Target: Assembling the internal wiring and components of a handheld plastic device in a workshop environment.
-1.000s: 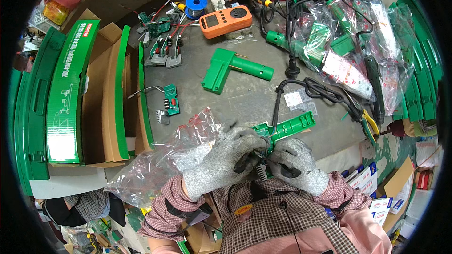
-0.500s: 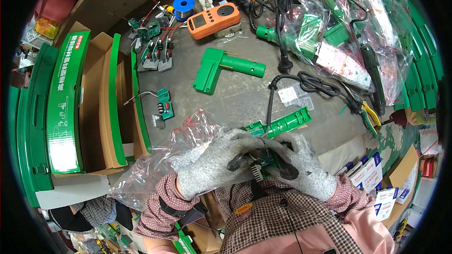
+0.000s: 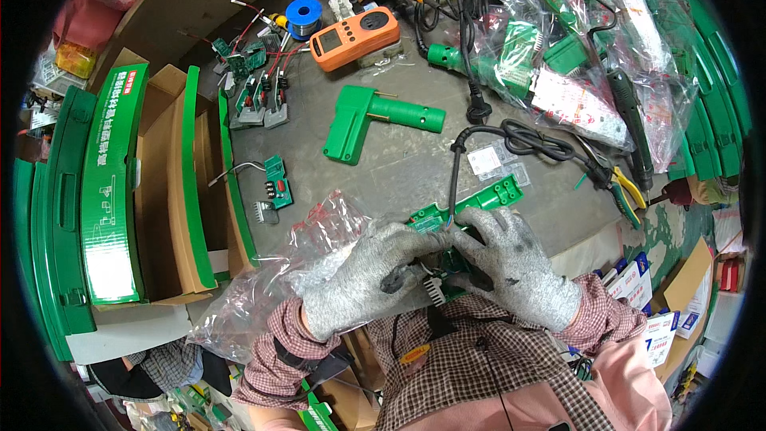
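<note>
Both my hands wear grey gloves with darkened fingertips, and they meet near the table's front edge. My left hand [image 3: 359,271] is closed on a small green circuit board with a finned grey heat sink [image 3: 433,290] that sticks out below the fingers. Opposite it, my right hand [image 3: 515,267] pinches the end of a black power cord [image 3: 453,183] against the board. The fingers hide most of the board and the exact contact. Just beyond the fingertips lies a long green plastic half shell [image 3: 487,198]. Farther off rests a green pistol-shaped housing [image 3: 347,128].
Another circuit board [image 3: 277,182] lies at left, several more behind it. An orange meter [image 3: 355,38] and a blue solder spool [image 3: 304,16] stand at the back. Bagged green tools [image 3: 582,108], pliers [image 3: 626,191] and cord coils fill the right. Clear plastic [image 3: 263,287] and open boxes [image 3: 171,191] are left.
The right hand's fingers have shifted slightly up and closer over the cord end. My left hand stays nearly in place, and the whole view has moved a little.
</note>
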Demonstrator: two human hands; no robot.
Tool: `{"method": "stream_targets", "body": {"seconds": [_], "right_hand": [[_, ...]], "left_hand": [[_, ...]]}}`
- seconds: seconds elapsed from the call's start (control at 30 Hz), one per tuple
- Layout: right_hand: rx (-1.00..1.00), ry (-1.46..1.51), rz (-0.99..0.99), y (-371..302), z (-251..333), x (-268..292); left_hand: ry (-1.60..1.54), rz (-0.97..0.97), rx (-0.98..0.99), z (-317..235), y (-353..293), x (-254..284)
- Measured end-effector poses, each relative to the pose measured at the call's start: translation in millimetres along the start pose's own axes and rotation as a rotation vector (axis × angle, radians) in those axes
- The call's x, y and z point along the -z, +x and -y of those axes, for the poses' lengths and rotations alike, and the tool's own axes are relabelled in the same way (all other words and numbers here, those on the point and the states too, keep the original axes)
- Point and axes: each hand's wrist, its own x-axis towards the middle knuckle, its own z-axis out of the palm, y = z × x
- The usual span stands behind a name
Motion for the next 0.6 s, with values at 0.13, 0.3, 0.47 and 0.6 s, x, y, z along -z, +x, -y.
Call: {"method": "stream_targets", "body": {"seconds": [0.13,0.3,0.47,0.6], "right_hand": [[-0.006,0.034,0.031,2.8,0.0,4.7],[-0.023,0.008,0.051,3.4,-1.8,6.1],[-0.049,0.132,0.073,9.9,0.8,7.8],[-0.037,0.154,0.070,9.9,-1.8,4.8]], "left_hand": [[0.155,0.013,-0.095,7.6,0.2,-4.3],[0.150,-0.029,-0.109,8.2,-1.6,-5.8],[0.151,0.022,-0.053,10.2,-2.0,-7.0],[0.184,0.007,-0.085,11.5,-0.2,-8.0]]}}
